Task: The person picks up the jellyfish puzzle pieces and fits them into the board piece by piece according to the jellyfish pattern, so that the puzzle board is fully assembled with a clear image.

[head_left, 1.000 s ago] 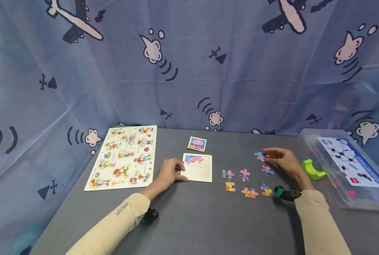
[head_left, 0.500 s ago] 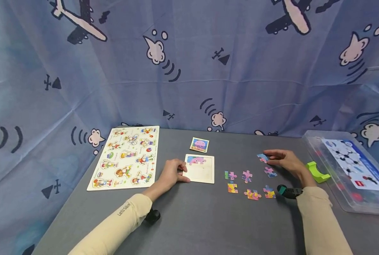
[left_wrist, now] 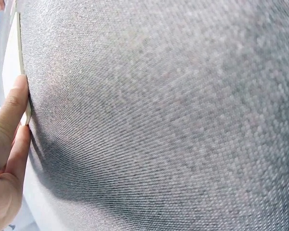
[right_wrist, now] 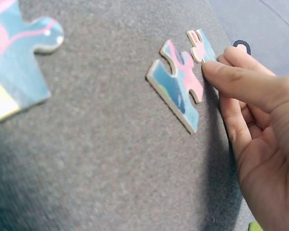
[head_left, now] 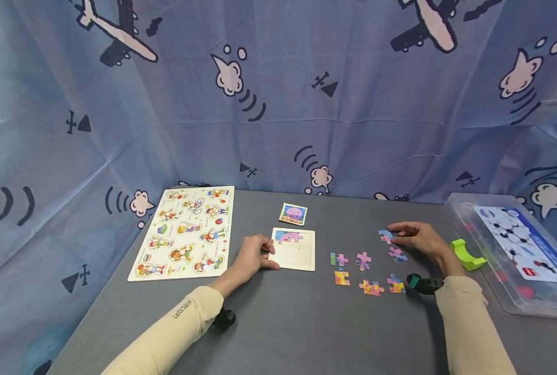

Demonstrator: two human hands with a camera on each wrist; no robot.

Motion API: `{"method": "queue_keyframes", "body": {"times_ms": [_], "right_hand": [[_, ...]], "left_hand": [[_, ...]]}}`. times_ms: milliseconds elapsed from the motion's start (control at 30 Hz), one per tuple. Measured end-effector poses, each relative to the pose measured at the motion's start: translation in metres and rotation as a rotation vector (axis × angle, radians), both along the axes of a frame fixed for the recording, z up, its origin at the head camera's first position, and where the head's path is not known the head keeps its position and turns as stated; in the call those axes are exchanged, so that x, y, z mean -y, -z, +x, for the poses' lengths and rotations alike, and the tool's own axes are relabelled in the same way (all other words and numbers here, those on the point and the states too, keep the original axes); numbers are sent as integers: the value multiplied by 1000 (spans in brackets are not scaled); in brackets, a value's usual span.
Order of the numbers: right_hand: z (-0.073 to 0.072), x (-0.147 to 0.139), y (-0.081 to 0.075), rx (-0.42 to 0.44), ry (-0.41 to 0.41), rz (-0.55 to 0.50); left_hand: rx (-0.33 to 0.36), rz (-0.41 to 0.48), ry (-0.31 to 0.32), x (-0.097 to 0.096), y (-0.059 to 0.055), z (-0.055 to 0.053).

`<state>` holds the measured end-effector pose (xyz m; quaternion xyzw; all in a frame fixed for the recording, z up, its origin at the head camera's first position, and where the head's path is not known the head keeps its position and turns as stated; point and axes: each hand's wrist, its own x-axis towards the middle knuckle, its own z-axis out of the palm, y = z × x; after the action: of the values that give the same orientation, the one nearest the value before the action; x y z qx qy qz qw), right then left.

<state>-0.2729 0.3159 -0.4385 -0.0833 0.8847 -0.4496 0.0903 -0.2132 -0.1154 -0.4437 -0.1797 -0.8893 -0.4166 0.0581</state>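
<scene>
At the left edge of a small pale wooden puzzle tray [head_left: 295,259], my left hand [head_left: 252,256] grips the frame with thumb and fingers. A blue and pink strip of pieces [head_left: 289,236] fills the tray's top left. My right hand [head_left: 419,239] pinches a blue and pink jigsaw piece [head_left: 385,236] at its right edge; the right wrist view has the thumb on this piece [right_wrist: 206,47]. Just below lies another jigsaw piece [head_left: 397,254], blue and pink. Several more pieces lie between the hands, among them a pink one [head_left: 364,261] and a yellow one [head_left: 341,278].
A small picture card [head_left: 293,214] lies behind the tray. Left of it is a large peg-puzzle board [head_left: 181,233] with cartoon children. A lime-green curved block [head_left: 467,254] and a clear plastic case [head_left: 508,291] lie to the right. A patterned curtain [head_left: 278,120] hangs behind the grey table.
The view shifts slightly. Both hands stay nearly in place; the blue piece at my right fingertips turns a little. The tray and the other pieces stay put.
</scene>
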Motion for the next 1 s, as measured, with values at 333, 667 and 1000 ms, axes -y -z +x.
{"method": "queue_keyframes", "body": {"times_ms": [333,667,1000], "right_hand": [[4,5,0,-40,-14,66],[7,3,3,-68,5,49],[3,-11,3,-24,38,9]], "left_hand": [[-15,1,-1,0,-1,0],[2,-4,6,0,0,2],[0,-16,14,-1,-2,0]]}}
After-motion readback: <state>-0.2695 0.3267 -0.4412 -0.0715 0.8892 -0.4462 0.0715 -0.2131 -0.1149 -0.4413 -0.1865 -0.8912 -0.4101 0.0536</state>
